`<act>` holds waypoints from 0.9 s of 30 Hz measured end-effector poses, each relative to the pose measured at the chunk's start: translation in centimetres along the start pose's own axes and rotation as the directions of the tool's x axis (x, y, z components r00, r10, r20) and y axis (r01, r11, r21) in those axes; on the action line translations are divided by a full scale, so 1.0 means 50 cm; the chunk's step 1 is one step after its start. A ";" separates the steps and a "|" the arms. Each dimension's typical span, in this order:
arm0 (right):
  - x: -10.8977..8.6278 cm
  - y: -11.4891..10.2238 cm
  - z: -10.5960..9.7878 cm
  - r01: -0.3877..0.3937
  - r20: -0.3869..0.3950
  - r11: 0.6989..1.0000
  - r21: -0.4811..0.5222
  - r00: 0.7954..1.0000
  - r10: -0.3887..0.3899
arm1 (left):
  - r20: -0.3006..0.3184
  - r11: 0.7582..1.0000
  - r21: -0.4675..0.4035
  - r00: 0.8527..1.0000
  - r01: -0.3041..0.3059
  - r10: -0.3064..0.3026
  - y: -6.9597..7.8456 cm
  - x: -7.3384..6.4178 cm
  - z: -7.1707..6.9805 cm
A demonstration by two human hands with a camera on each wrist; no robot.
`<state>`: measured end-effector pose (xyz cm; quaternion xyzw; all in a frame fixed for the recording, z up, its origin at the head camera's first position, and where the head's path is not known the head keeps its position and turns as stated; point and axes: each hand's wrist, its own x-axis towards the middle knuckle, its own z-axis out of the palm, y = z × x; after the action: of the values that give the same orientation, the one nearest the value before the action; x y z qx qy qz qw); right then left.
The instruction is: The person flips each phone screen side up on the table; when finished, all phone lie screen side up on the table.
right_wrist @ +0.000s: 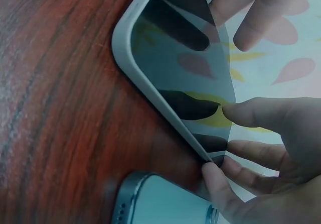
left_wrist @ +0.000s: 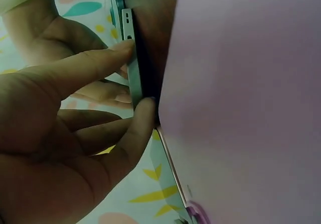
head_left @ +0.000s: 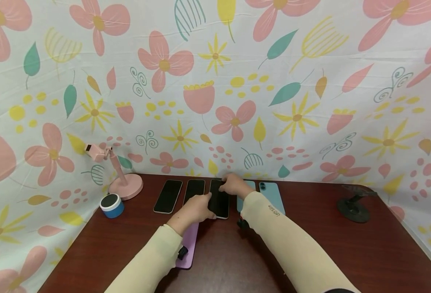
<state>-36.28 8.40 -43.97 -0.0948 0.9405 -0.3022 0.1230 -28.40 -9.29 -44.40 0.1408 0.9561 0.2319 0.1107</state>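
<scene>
Between both hands, black-screened phone (head_left: 219,199); pale silver edge, glossy glass.

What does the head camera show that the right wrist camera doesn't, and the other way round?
Only the head view shows the whole row of phones, the pink stand, the blue-and-white speaker, the black stand and the purple phone under the left arm. Only the right wrist view shows the black phone's pale edge lifted off the table, its glass mirroring the flowered cloth. Both show the left hand and right hand holding that phone, with a blue phone beside it.
</scene>
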 end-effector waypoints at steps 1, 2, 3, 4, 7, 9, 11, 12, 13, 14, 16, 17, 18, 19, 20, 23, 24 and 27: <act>0.001 0.001 0.001 0.001 -0.004 1.000 -0.007 1.000 -0.001 | -0.001 1.000 0.014 1.000 -0.001 0.001 0.002 0.000 0.000; 0.001 0.002 0.002 0.001 -0.007 1.000 -0.012 1.000 -0.001 | -0.004 1.000 0.029 1.000 -0.004 0.004 0.004 0.001 0.001; 0.002 0.003 0.003 0.000 -0.010 1.000 -0.013 1.000 0.000 | -0.007 0.999 0.043 1.000 -0.005 0.006 0.006 0.001 0.001; 0.002 0.004 0.003 -0.001 -0.012 1.000 -0.009 1.000 0.000 | -0.011 0.999 0.053 1.000 -0.007 0.007 0.008 0.000 0.000; 0.003 0.008 0.005 -0.003 -0.020 1.000 0.011 1.000 0.003 | -0.019 0.998 0.069 1.000 -0.010 0.011 0.011 -0.001 -0.001; 0.002 0.011 0.005 -0.004 -0.020 1.000 0.027 1.000 0.004 | -0.018 0.998 0.063 1.000 -0.006 0.007 0.012 -0.003 -0.002; 0.000 0.012 0.004 -0.001 -0.016 0.999 0.042 1.000 0.002 | -0.015 0.998 0.057 1.000 -0.004 0.005 0.012 -0.004 -0.003; -0.001 0.013 0.002 0.000 -0.010 0.999 0.046 1.000 0.000 | -0.012 0.999 0.050 1.000 -0.002 0.002 0.012 -0.005 -0.004; -0.002 0.014 0.000 0.001 -0.006 0.999 0.051 1.000 -0.001 | -0.005 0.999 0.044 1.000 0.003 -0.003 0.013 -0.006 -0.005; -0.004 0.014 -0.003 0.001 -0.001 0.998 0.056 1.000 -0.001 | 0.003 0.999 0.038 1.000 0.008 -0.008 0.013 -0.007 -0.005; -0.007 0.015 -0.011 0.004 0.006 0.997 0.072 1.000 -0.005 | 0.012 1.000 0.029 1.000 0.009 -0.009 0.014 -0.010 -0.007; -0.010 0.017 -0.017 0.006 0.012 0.996 0.092 1.000 -0.007 | 0.015 1.000 0.024 1.000 0.006 -0.006 0.015 -0.011 -0.008; -0.011 0.019 -0.023 0.009 0.015 0.993 0.115 1.000 -0.010 | 0.016 1.000 0.018 1.000 0.000 0.000 0.017 -0.012 -0.008; -0.013 0.020 -0.030 0.012 0.015 0.990 0.139 1.000 -0.014 | 0.014 1.000 0.014 1.000 -0.012 0.011 0.019 -0.013 -0.009; -0.015 0.022 -0.036 0.012 0.016 0.986 0.166 1.000 -0.015 | 0.011 1.000 0.012 1.000 -0.025 0.025 0.021 -0.013 -0.010; -0.015 0.034 -0.055 0.011 0.020 0.967 0.255 1.000 -0.017 | -0.002 0.998 0.006 0.998 -0.067 0.067 0.031 -0.013 -0.014; -0.016 0.038 -0.061 0.008 0.020 0.962 0.272 1.000 -0.013 | -0.006 0.997 0.008 0.997 -0.079 0.079 0.035 -0.013 -0.015; -0.019 0.050 -0.078 -0.006 0.025 0.954 0.299 1.000 -0.002 | -0.014 0.995 0.012 0.995 -0.102 0.102 0.049 -0.007 -0.020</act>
<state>-36.74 12.79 -42.22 -0.0780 0.8826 -0.4394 0.1479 -27.83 -7.73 -42.31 0.1884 0.9498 0.2326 0.0910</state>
